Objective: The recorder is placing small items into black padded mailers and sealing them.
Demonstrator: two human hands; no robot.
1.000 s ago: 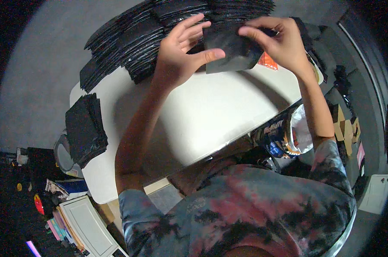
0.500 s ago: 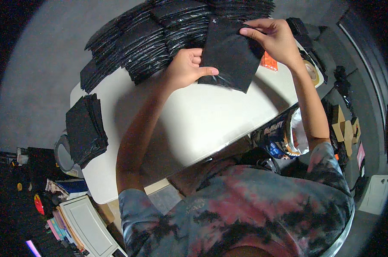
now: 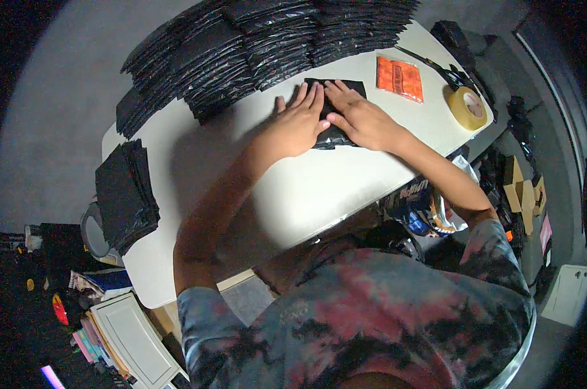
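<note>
A black plastic mailing bag (image 3: 337, 137) lies flat on the white table (image 3: 306, 201), mostly covered by my hands. My left hand (image 3: 298, 126) rests on its left side with the fingers stretched forward. Flat on its right side is my right hand (image 3: 361, 120), fingers extended and thumb close to the left hand. Neither hand grips anything. Just beyond the hands stand tall stacks of similar black bags (image 3: 241, 55) along the table's far edge. To the right of the bag lies a small clear packet with orange contents (image 3: 398, 79).
A roll of tape (image 3: 467, 109) and black-handled scissors (image 3: 457, 78) lie at the table's right end. Another pile of black bags (image 3: 126, 194) sits at the left edge. An open shiny bag (image 3: 429, 211) stands below the front edge, with cardboard pieces (image 3: 521, 188) further right.
Both hands have brought the black bag down from where they held it up by its edges, and now press on it against the table. The orange packet is uncovered.
</note>
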